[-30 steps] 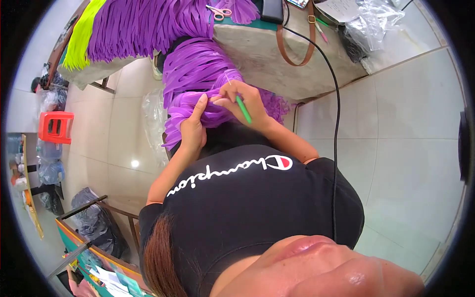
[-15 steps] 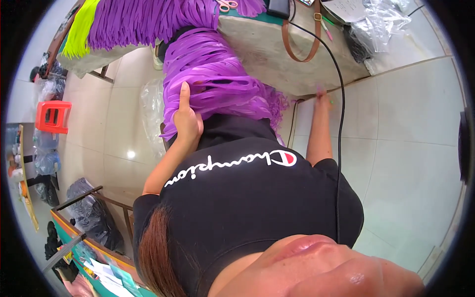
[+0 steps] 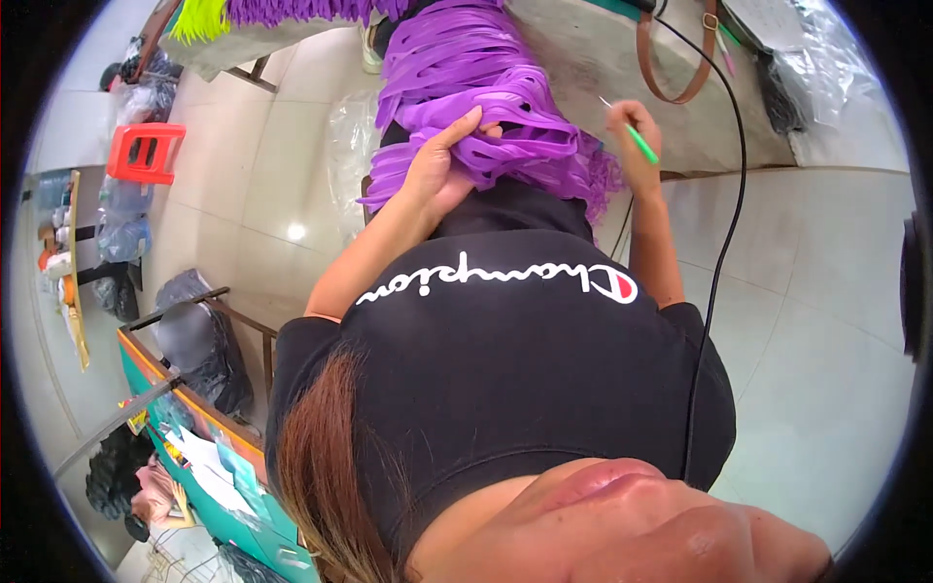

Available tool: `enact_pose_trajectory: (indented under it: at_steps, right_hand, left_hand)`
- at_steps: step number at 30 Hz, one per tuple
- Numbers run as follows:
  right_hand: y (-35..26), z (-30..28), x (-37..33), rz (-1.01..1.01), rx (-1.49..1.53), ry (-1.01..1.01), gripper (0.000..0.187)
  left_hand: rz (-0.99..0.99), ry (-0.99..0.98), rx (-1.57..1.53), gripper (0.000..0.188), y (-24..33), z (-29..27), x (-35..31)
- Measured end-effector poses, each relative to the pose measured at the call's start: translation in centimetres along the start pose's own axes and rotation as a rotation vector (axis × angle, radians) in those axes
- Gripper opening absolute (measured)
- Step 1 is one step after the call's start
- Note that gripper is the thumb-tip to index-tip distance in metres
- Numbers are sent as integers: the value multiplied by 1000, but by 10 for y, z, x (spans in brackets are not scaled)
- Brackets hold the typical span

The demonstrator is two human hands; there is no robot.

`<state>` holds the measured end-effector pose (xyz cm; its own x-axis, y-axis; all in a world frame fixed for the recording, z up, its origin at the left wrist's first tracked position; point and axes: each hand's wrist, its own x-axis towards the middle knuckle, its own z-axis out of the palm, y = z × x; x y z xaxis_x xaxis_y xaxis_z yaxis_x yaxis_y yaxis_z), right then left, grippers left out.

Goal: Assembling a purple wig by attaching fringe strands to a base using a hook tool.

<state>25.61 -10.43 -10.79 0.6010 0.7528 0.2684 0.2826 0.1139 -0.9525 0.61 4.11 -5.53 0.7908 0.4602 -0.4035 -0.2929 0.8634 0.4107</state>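
Purple strips (image 3: 486, 107) lay in a thick bunch that hung off the near edge of the table (image 3: 583, 68) and fell over the person's lap. On the left side, the left hand (image 3: 437, 170) pressed down on the bunch, with its fingers curled over the top strips and its thumb on them too. On the right side, the right hand (image 3: 632, 136) was shut around a thin green hook tool (image 3: 637, 141), held up just past the right edge of the bunch and not touching it. The two hands were apart.

To do this well, I think the left hand needed to hold the strips flat and tight, so that the tool could go under just one strip and not snag the others.

Half a second before, the right hand was lower, by the table's near edge, and the left hand had its thumb sticking up. A black cord (image 3: 724, 223) ran down from the table on the right.
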Motion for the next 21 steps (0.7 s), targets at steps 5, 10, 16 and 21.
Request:
enact_pose_trajectory:
  at_steps: [5, 10, 16, 21]
  right_hand:
    - [-93, 78, -2, -136, 313, -206, 13]
    - [-96, 103, 1, -101, 476, -233, 23]
    - [-94, 107, -4, -62, 459, -214, 19]
    - [-93, 106, -7, -115, 328, -170, 14]
  left_hand:
    - [389, 29, 357, 15, -2, 24, -20]
    - [426, 24, 321, 16, -5, 27, -25]
    - [342, 18, 263, 27, -5, 23, -22]
    - [378, 67, 258, 24, -8, 27, -21]
